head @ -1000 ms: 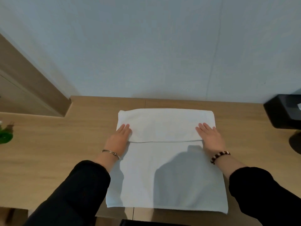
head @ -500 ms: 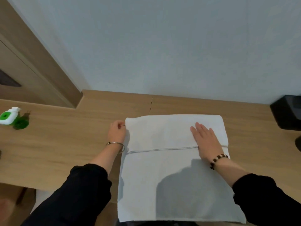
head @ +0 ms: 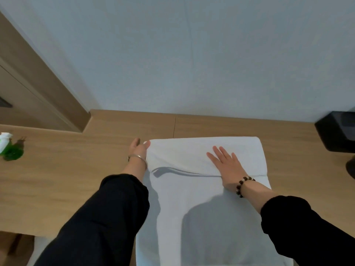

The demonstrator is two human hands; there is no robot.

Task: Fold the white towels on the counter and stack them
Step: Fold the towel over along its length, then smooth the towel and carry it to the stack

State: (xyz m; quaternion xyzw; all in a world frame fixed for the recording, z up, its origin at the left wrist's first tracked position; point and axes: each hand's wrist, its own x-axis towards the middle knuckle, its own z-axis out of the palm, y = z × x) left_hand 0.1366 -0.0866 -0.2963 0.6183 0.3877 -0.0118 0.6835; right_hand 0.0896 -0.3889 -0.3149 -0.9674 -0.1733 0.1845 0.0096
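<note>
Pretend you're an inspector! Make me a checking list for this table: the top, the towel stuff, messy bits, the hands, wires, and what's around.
Surface: wooden counter, light brown, with a thin seam near the wall.
Job's things: one white towel lies flat, its far part folded over toward the person; no stack seen.
Clutter: a green bottle at the far left; a black box at the right edge.
Hands: the left hand pinches the towel's far left corner; the right hand presses flat on the folded flap.
Cables: nothing seen.
Surroundings: a pale wall behind the counter; a wooden panel at the left.
</note>
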